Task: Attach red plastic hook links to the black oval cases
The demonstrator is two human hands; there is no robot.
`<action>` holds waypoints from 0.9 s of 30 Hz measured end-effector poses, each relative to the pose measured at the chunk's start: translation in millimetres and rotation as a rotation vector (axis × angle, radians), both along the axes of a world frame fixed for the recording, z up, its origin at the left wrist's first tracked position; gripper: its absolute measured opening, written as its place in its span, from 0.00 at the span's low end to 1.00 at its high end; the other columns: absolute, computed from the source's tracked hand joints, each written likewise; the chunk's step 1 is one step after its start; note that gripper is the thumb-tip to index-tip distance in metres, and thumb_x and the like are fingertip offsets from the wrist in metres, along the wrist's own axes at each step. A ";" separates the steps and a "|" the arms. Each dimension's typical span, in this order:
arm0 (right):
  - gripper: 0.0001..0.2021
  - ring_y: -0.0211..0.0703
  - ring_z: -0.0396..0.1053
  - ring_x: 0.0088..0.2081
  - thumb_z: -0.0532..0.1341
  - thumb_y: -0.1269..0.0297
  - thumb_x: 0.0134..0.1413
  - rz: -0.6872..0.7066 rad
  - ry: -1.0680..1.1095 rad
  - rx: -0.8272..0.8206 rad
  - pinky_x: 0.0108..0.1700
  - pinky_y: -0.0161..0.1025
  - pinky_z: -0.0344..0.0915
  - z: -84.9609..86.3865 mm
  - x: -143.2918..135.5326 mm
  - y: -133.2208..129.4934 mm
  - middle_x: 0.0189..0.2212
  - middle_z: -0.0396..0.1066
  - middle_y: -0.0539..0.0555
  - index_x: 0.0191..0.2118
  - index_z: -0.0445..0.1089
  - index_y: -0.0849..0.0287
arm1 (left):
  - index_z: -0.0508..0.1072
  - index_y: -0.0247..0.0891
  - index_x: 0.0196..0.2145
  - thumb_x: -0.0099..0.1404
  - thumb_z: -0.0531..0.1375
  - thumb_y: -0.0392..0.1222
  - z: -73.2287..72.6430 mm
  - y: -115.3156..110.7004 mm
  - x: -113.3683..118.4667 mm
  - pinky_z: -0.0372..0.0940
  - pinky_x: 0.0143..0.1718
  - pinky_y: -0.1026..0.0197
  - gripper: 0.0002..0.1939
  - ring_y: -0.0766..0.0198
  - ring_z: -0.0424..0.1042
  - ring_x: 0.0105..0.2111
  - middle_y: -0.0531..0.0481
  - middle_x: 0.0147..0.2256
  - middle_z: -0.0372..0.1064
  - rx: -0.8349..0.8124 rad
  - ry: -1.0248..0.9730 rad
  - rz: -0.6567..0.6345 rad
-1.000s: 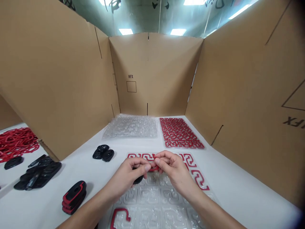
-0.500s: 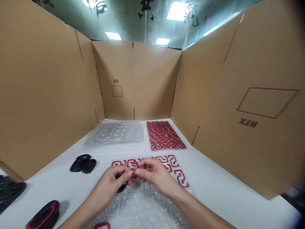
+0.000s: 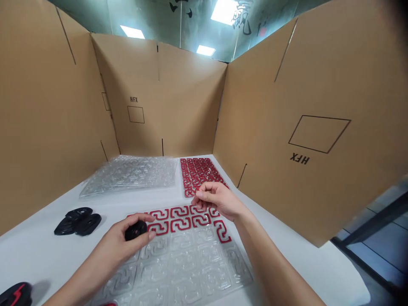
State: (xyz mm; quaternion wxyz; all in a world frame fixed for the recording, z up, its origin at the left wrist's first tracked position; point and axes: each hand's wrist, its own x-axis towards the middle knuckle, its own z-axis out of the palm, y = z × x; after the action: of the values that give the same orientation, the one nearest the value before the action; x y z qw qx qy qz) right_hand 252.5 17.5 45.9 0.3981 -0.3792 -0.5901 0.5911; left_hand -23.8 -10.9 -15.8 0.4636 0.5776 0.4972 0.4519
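Note:
My left hand (image 3: 123, 238) holds a small black oval plastic part (image 3: 136, 230) in its palm, with thumb and index finger apart in front of it. The hand is over the left side of a clear plastic blister tray (image 3: 191, 263). Red S-shaped pieces (image 3: 180, 224) fill the tray's far rows, while the nearer pockets are bare. My right hand (image 3: 216, 197) hovers above the tray's far edge, fingers curled and thumb against them. Whether anything small is between those fingertips cannot be made out.
Several black oval parts (image 3: 78, 221) lie in a cluster at left. A black part with a red strip (image 3: 15, 294) is at the lower left. Behind are stacked clear trays (image 3: 130, 174) and a tray full of red pieces (image 3: 197, 170). Cardboard walls (image 3: 181, 102) enclose the table.
My hands, which met fingertip to fingertip over the tray, have parted. The right has moved up and away; the left has opened its pinch, keeping the black part. The view has swung right.

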 end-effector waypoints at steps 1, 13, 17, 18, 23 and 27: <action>0.16 0.35 0.70 0.27 0.69 0.53 0.47 0.029 -0.007 -0.015 0.31 0.33 0.64 -0.2 1.0 -0.5 0.29 0.77 0.53 0.27 0.67 0.60 | 0.77 0.41 0.35 0.43 0.71 0.47 -0.4 0.0 0.2 0.52 0.18 0.68 0.19 0.64 0.64 0.22 0.50 0.30 0.75 0.005 0.007 -0.014; 0.13 0.33 0.68 0.22 0.66 0.55 0.50 0.258 -0.317 -0.022 0.25 0.31 0.60 -4.9 -19.7 -9.8 0.21 0.71 0.46 0.27 0.70 0.60 | 0.72 0.37 0.35 0.60 0.59 0.59 16.2 -6.2 2.6 0.57 0.21 0.66 0.21 0.69 0.61 0.20 0.53 0.25 0.67 -0.074 -0.066 -0.026; 0.13 0.34 0.67 0.22 0.67 0.55 0.47 0.262 -0.308 -0.024 0.27 0.33 0.61 -8.7 -33.8 -12.5 0.20 0.70 0.47 0.26 0.69 0.60 | 0.71 0.36 0.34 0.60 0.58 0.60 19.5 -5.4 0.0 0.57 0.22 0.66 0.21 0.69 0.63 0.21 0.51 0.30 0.71 -0.083 -0.176 0.045; 0.13 0.34 0.66 0.22 0.68 0.55 0.46 0.243 -0.302 -0.020 0.27 0.33 0.60 -8.8 -36.9 -13.1 0.20 0.69 0.46 0.27 0.68 0.60 | 0.71 0.36 0.35 0.60 0.58 0.59 20.2 -4.6 -1.4 0.56 0.22 0.66 0.21 0.69 0.63 0.21 0.50 0.30 0.71 -0.076 -0.185 0.064; 0.13 0.38 0.67 0.28 0.69 0.61 0.41 0.082 -0.495 0.154 0.30 0.34 0.59 -4.1 -34.7 -14.9 0.26 0.71 0.47 0.35 0.69 0.57 | 0.71 0.37 0.37 0.60 0.58 0.59 19.6 -0.3 -7.8 0.55 0.22 0.66 0.21 0.69 0.64 0.21 0.50 0.31 0.71 -0.049 -0.172 0.097; 0.11 0.42 0.67 0.31 0.67 0.69 0.40 0.020 -1.043 0.376 0.31 0.35 0.56 3.0 -19.8 -19.0 0.28 0.72 0.49 0.34 0.73 0.56 | 0.72 0.36 0.35 0.59 0.60 0.58 17.3 -0.7 -6.5 0.56 0.21 0.66 0.20 0.69 0.64 0.21 0.51 0.29 0.70 -0.044 -0.137 0.055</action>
State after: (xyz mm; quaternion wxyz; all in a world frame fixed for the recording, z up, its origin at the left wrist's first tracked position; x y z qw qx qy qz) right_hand 232.7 -1.5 48.9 0.1082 -0.5384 -0.8081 0.2132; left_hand -30.2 -11.6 1.6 0.4966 0.5210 0.4899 0.4919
